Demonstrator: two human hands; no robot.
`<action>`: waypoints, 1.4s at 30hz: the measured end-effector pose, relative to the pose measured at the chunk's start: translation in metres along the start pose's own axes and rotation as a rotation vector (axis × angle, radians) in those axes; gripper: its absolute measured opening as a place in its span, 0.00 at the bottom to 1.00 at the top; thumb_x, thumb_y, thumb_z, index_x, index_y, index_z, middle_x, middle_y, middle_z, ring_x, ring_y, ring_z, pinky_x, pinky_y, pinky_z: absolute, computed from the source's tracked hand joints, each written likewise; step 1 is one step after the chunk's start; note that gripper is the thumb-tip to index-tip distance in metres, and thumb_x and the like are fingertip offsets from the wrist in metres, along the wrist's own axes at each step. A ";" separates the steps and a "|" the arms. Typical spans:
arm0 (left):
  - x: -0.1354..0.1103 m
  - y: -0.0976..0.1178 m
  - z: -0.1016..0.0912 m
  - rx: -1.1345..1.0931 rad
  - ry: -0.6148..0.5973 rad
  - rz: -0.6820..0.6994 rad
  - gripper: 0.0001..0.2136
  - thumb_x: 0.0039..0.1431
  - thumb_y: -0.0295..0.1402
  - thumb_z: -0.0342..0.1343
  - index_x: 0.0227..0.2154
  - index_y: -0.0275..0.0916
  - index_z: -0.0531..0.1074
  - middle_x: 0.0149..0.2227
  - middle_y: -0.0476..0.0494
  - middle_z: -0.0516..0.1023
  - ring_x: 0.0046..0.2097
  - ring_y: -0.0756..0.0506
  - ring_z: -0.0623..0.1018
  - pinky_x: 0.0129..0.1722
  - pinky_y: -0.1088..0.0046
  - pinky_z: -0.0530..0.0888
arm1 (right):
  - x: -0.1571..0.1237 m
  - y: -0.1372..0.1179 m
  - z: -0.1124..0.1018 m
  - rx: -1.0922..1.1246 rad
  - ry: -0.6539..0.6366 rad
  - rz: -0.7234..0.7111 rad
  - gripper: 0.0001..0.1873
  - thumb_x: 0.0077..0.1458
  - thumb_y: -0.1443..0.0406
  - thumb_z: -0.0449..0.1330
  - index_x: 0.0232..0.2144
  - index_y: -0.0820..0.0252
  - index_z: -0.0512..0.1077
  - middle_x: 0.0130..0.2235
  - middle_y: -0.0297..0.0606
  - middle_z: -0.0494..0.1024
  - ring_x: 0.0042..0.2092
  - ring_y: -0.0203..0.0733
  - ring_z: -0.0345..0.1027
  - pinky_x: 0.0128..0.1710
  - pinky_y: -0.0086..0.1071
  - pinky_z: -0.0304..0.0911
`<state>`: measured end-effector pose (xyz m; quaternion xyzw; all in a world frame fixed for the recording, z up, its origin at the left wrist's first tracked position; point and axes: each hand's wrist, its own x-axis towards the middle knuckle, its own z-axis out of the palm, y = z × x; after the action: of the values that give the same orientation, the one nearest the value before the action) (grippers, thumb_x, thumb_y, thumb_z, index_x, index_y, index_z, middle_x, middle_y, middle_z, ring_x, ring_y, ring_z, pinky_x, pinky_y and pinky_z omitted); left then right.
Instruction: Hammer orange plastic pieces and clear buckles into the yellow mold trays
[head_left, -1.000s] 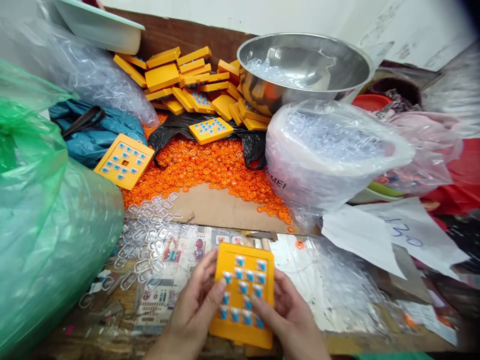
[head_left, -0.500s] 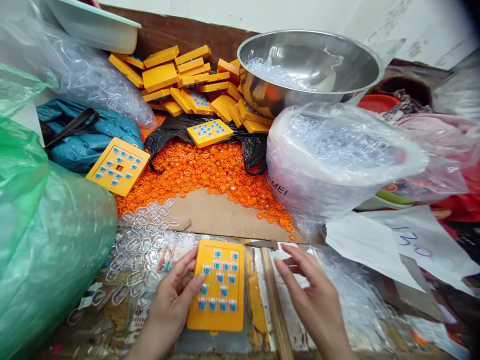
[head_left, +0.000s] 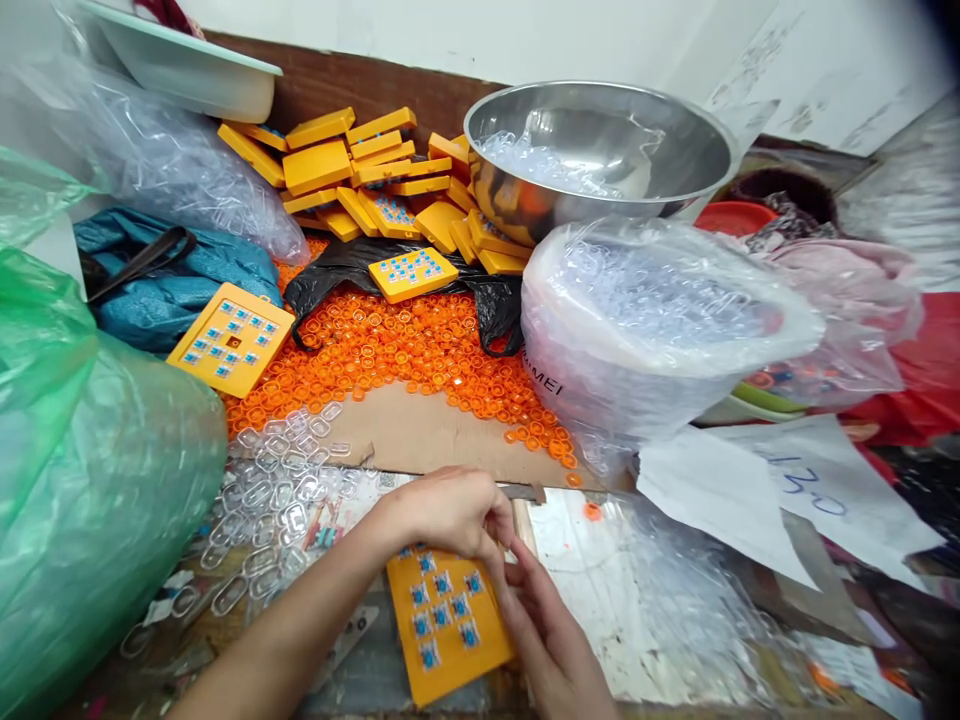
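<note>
A flat yellow plastic case (head_left: 450, 655) with rows of small blue-and-white pieces lies slightly turned on the worktop in front of me. My left hand (head_left: 454, 508) reaches across its top end, wrist bent, with curled fingers pointing down at the upper right corner. What those fingertips hold, if anything, is hidden. Along the case's right edge, my right hand (head_left: 536, 615) is closed at that same corner, and its fingers meet those of the left. Clear plastic oval rings (head_left: 262, 510) lie to the left of the case.
Behind are a heap of orange rings (head_left: 375, 340), stacked yellow cases and a steel bowl (head_left: 600, 150). A bag of clear pieces (head_left: 660, 330) and paper sheets (head_left: 720, 490) are at right. A green bag (head_left: 127, 500) bulges at left. A blade (head_left: 521, 492) lies beyond my hands.
My left hand has left the case's left edge and crossed over its top to the right. My right hand has moved left to the case, which has turned a little.
</note>
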<state>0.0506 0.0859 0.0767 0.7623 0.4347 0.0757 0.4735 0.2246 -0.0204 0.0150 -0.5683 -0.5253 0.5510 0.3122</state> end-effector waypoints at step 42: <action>-0.089 -0.042 0.101 0.065 0.980 -0.031 0.31 0.61 0.24 0.51 0.64 0.52 0.51 0.38 0.50 0.80 0.40 0.46 0.80 0.40 0.70 0.79 | 0.024 0.007 -0.037 -0.335 0.186 0.011 0.35 0.52 0.47 0.58 0.56 0.64 0.68 0.32 0.37 0.77 0.28 0.41 0.72 0.29 0.33 0.70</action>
<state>0.0248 -0.0382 0.0149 0.6448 0.6196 0.4051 0.1903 0.2575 0.0089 0.0086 -0.6637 -0.5756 0.4025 0.2573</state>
